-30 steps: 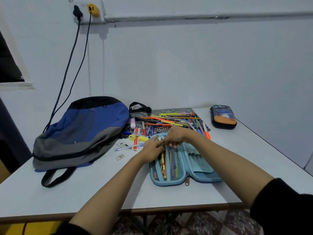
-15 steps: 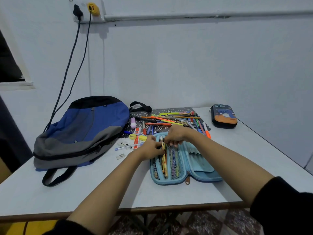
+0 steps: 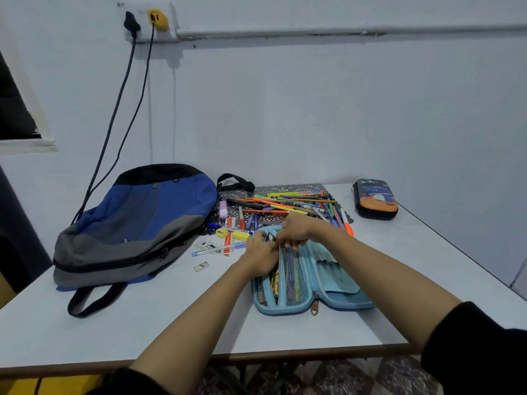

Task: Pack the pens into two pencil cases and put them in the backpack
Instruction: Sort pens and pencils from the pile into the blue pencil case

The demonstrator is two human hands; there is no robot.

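Observation:
A light blue pencil case (image 3: 328, 292) lies open flat near the table's front, with several pens under its mesh pockets. My left hand (image 3: 261, 256) and my right hand (image 3: 293, 232) meet over its far left end, fingers pinched on the tips of pens (image 3: 270, 238) standing in the left pocket. A loose pile of pens and pencils (image 3: 296, 205) lies on a dark patterned mat just behind. A second, dark case with orange print (image 3: 375, 199) sits shut at the back right. The blue and grey backpack (image 3: 134, 226) lies on the left, zipped.
Small items lie between backpack and case: a clear blue pen (image 3: 219, 249), a yellow sharpener (image 3: 222, 232), a pink eraser (image 3: 223, 209), paper scraps (image 3: 202, 266). Two cables (image 3: 114, 115) hang from a wall socket behind the backpack. The table edge (image 3: 285, 354) runs close in front.
Both hands stay at the case's far end. The left hand has slid a little toward me along the left pocket, and the pens have gone deeper into it.

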